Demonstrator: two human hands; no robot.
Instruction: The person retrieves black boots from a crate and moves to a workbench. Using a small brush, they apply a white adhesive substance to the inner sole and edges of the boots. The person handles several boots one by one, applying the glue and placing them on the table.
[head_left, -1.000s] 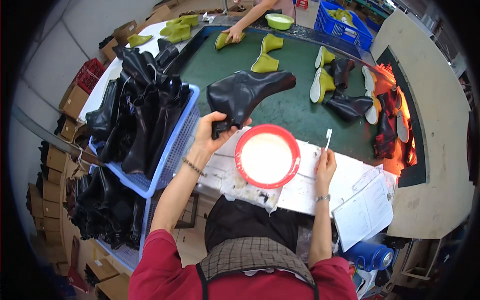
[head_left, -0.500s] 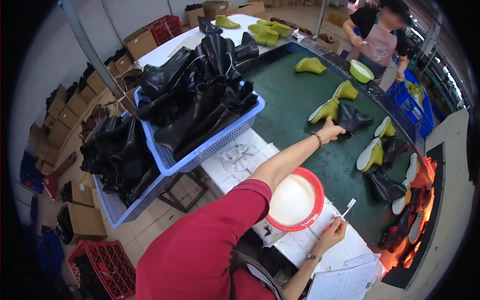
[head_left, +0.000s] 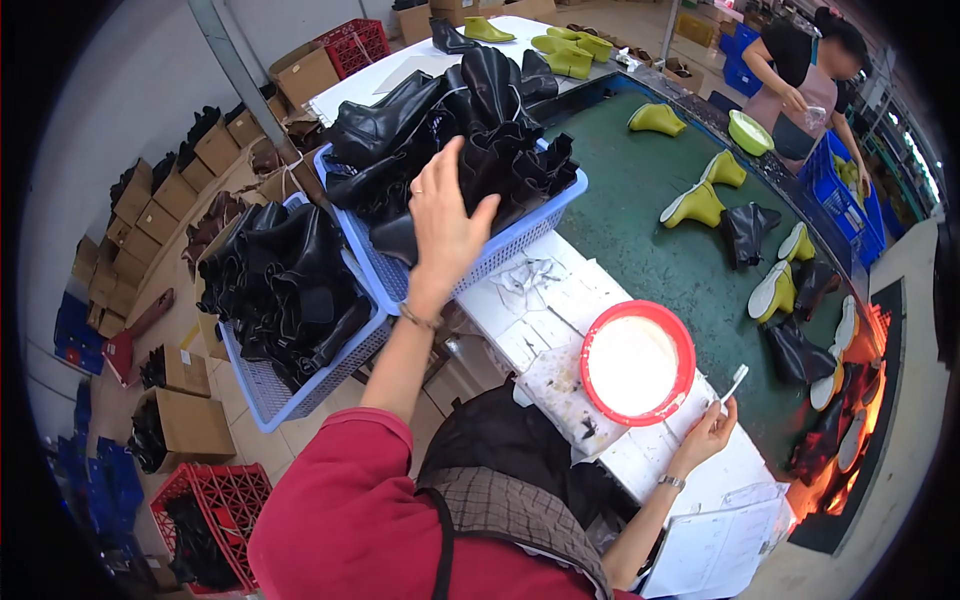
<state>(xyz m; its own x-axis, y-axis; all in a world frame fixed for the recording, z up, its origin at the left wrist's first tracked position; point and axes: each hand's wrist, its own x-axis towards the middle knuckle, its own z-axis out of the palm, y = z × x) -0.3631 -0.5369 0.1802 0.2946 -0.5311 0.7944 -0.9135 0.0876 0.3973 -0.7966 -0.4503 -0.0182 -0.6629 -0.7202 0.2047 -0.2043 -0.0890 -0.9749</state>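
My left hand [head_left: 448, 215], fingers spread and holding nothing, is over a blue plastic basket [head_left: 535, 215] heaped with black ankle boots [head_left: 375, 125]. Whether its fingertips touch a boot, I cannot tell. In my right hand [head_left: 712, 430] a white toothbrush-like brush [head_left: 737, 378] is gripped, its bristle end pointing up and away. Left of that hand, a red bowl [head_left: 688, 365] of white liquid stands on the white table. Beyond the bowl, a black boot upper [head_left: 748, 232] lies beside a yellow-green boot form with a pale sole [head_left: 692, 205] on the green conveyor belt [head_left: 640, 250].
More boots and soles run along the belt into a glowing heater opening [head_left: 868, 400] at right. A second basket of black boots [head_left: 290, 410] stands lower left. Papers [head_left: 710, 550] lie near my right forearm. Across the belt, a person [head_left: 800, 90] works beside a green bowl [head_left: 750, 132].
My left hand has left the black boot upper on the belt and swung left to the basket. My right hand keeps the brush. The other person has leaned toward a blue crate.
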